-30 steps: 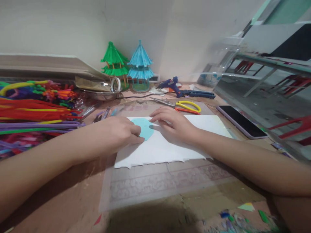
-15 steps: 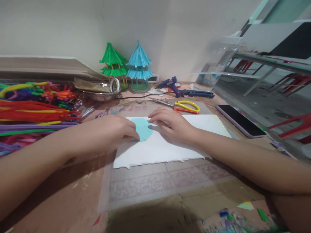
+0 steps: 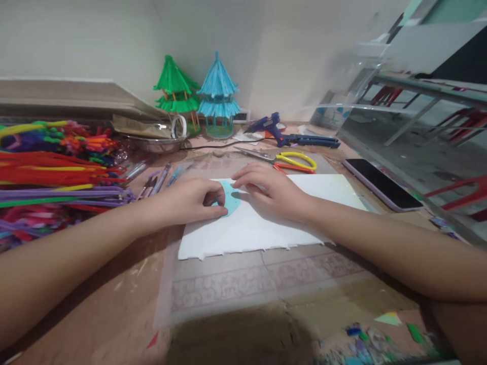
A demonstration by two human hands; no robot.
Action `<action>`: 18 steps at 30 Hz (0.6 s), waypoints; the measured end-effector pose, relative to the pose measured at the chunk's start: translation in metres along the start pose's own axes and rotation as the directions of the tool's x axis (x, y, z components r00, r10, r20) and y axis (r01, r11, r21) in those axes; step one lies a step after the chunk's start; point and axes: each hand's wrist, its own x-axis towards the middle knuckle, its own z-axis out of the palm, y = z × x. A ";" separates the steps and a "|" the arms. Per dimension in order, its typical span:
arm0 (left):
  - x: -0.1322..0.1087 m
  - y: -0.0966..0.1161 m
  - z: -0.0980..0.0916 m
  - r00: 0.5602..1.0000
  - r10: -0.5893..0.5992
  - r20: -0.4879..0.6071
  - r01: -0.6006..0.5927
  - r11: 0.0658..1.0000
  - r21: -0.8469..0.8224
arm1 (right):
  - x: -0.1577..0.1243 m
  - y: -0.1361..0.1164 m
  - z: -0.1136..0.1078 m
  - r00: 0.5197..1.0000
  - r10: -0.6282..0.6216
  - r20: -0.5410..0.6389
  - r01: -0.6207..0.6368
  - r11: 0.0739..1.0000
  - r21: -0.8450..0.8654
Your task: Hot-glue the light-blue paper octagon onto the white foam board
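Observation:
A light blue, roughly round flat piece [image 3: 231, 203] lies on a white sheet [image 3: 243, 230] with a ragged front edge. My left hand [image 3: 192, 200] covers its left side; the fingers curl over the piece, with a gap between thumb and forefinger. From the right, the fingertips of my right hand [image 3: 266, 187] rest at the upper right edge of the piece, fingers loosely bent. Scissors [image 3: 291, 161] with yellow and orange handles lie just behind the sheet. What is under my left fingers is hidden.
Pipe cleaners [image 3: 57, 170] are heaped at the left. Behind stand a green tower model [image 3: 175, 86] and a blue tower model [image 3: 216, 91], beside a metal bowl [image 3: 155, 143]. A blue glue gun [image 3: 271, 126] is at the back, a phone [image 3: 380, 183] at the right. Scraps [image 3: 361, 339] litter the front right.
My left hand has shifted slightly right over the blue piece, and its thumb and forefinger have spread apart. My right hand stays nearly in place. The view has tilted a little.

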 end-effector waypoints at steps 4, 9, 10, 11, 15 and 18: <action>-0.001 0.001 -0.002 0.999 -0.022 0.038 0.023 0.999 -0.025 | 0.000 -0.001 -0.001 1.000 -0.011 -0.001 0.011 1.000 0.000; 0.001 -0.021 -0.015 0.991 -0.018 0.134 0.064 0.936 -0.346 | 0.000 -0.002 -0.001 1.000 0.005 0.014 -0.006 1.000 0.012; 0.002 -0.027 -0.016 0.992 -0.039 0.123 0.089 0.899 -0.429 | 0.000 -0.001 0.000 1.000 0.010 0.010 -0.010 1.000 0.014; 0.004 -0.032 -0.016 0.994 -0.076 0.084 0.108 0.861 -0.496 | 0.001 -0.001 0.001 1.000 0.014 0.001 -0.014 1.000 0.013; 0.009 -0.043 -0.007 0.975 -0.207 -0.084 0.112 0.778 -0.618 | 0.003 -0.007 -0.008 0.998 -0.021 -0.061 0.019 0.999 -0.045; 0.008 -0.041 -0.003 0.969 -0.218 -0.118 0.099 0.776 -0.623 | 0.004 -0.021 -0.033 0.973 -0.145 -0.181 0.124 0.985 -0.123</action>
